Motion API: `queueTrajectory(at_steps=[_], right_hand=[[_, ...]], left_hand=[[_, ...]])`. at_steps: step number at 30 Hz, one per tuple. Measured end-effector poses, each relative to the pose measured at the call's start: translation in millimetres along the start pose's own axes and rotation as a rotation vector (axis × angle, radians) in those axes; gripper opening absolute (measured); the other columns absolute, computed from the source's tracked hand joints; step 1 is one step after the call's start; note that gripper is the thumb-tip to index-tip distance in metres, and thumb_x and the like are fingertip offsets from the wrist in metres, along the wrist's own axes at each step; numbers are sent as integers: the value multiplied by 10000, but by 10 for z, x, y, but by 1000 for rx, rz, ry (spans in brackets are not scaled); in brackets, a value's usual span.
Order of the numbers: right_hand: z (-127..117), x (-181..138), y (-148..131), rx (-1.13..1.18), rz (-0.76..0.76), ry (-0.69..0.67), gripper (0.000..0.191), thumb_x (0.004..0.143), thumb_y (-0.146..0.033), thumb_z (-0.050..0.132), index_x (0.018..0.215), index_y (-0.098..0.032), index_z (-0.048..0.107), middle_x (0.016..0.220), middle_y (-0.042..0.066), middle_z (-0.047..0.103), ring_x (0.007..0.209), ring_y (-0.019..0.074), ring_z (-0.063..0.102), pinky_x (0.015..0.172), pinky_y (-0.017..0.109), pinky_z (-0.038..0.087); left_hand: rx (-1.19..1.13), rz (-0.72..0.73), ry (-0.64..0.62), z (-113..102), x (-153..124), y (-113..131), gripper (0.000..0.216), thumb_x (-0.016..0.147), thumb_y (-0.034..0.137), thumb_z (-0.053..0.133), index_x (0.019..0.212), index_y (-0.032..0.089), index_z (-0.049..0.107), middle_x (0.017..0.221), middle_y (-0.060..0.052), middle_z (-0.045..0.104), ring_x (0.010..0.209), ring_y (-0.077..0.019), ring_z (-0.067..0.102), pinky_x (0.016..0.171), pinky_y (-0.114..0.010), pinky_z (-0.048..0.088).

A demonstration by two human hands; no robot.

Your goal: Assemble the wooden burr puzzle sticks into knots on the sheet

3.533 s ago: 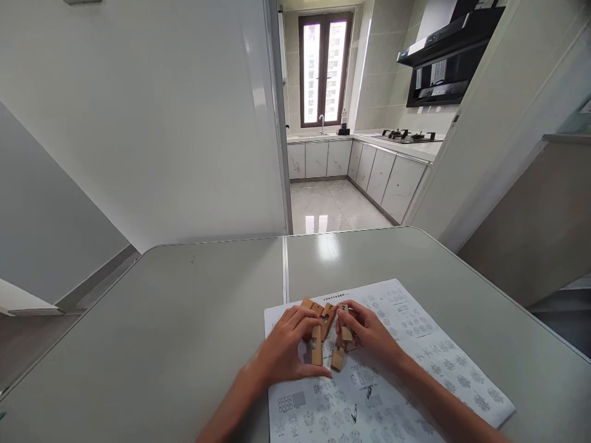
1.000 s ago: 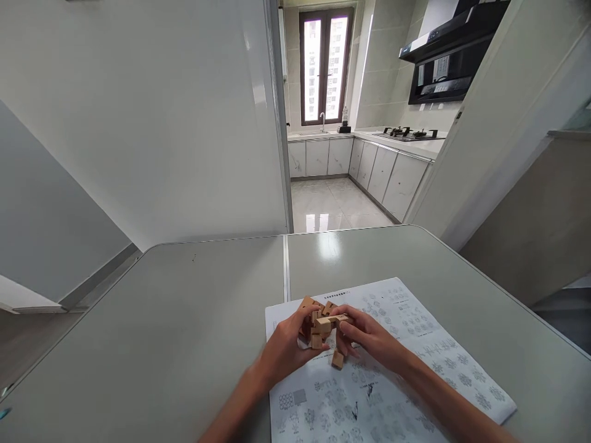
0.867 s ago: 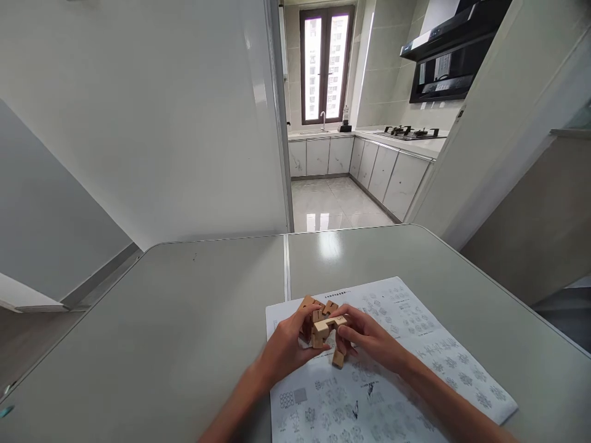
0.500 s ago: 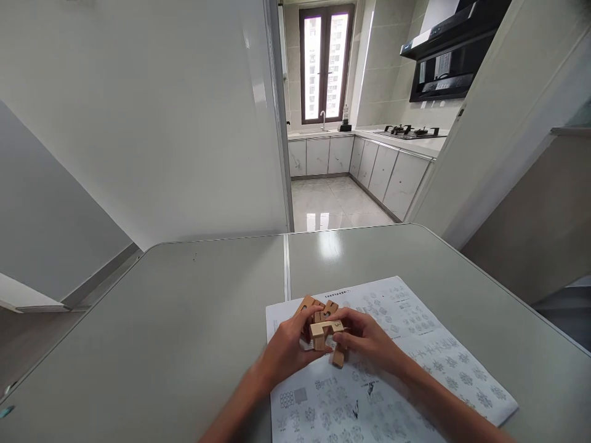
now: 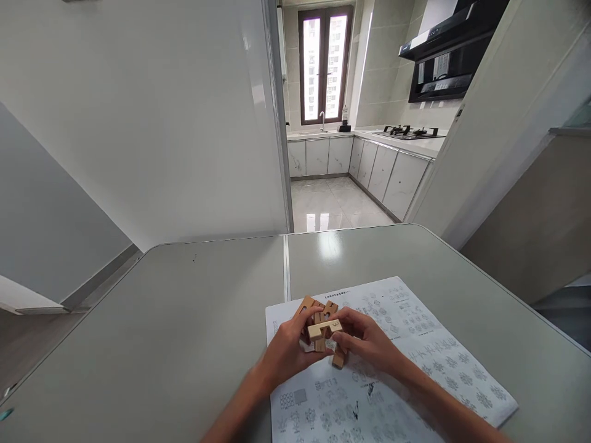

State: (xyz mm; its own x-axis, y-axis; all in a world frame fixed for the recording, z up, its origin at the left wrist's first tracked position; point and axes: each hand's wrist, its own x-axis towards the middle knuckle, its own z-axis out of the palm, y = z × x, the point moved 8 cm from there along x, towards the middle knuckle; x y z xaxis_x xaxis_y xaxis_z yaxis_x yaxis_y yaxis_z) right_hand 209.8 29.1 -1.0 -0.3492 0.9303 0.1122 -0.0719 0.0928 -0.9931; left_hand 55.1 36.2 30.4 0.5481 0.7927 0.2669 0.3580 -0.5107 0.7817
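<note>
two hands: left hand [image 5: 282, 355], right hand [image 5: 369, 342] both clamped on wooden puzzle pieces [image 5: 322, 329] above instruction sheet [image 5: 406, 344].

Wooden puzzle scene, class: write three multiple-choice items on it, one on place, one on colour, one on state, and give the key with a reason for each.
1. Where does the printed sheet lie?
A. on the table
B. on the kitchen floor
C. on the stove

2. What colour are the blocks?
A. blue
B. light wood
C. black

3. How are the blocks in hand held?
A. left alone on the table
B. by one hand only
C. by both hands

Key: 1 A, the sheet rests flat on the table. 2 B, the blocks show a tan wood tone. 3 C, the left hand and right hand both grip them.
</note>
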Motion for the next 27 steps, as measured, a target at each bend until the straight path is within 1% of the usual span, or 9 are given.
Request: queueTrajectory(at_steps=[6,13,15,22,27], right_hand=[[-12,4,28,-7,-6,-6,343,962,-506,687,1136,-212,716,823,20,654,636,144,572,616,294,499],[-13,5,-29,5,-1,2,366,971,-528,662,1142,-209,715,820,17,645,598,135,554,588,291,499],[-22,5,-44,-8,-4,11,369,966,-528,668,1139,-206,720,787,9,633,595,136,553,587,290,501],[-34,2,-22,-14,-8,15,344,959,-504,689,1143,-216,724,768,-6,602,613,131,550,594,280,492],[-29,2,-69,-40,-22,34,330,935,-509,716,1103,-225,729,852,20,653,641,139,578,609,293,510]], left_hand=[[12,-50,-8,-2,-8,-46,732,787,364,860,1407,303,476,1148,-20,727,877,-183,723,825,-312,605],[24,-49,2,-9,-5,-29,697,801,379,843,1395,298,489,1074,-1,727,812,-161,697,778,-289,592],[23,-43,10,-13,-4,-24,704,796,374,848,1397,298,489,1056,5,727,805,-160,695,768,-283,589],[18,-45,-3,-7,-1,-39,721,797,372,854,1406,306,475,1125,-7,726,861,-168,704,796,-288,589],[12,-62,-8,-21,8,-32,729,788,385,859,1409,304,486,1163,-17,732,880,-182,717,810,-302,598]])
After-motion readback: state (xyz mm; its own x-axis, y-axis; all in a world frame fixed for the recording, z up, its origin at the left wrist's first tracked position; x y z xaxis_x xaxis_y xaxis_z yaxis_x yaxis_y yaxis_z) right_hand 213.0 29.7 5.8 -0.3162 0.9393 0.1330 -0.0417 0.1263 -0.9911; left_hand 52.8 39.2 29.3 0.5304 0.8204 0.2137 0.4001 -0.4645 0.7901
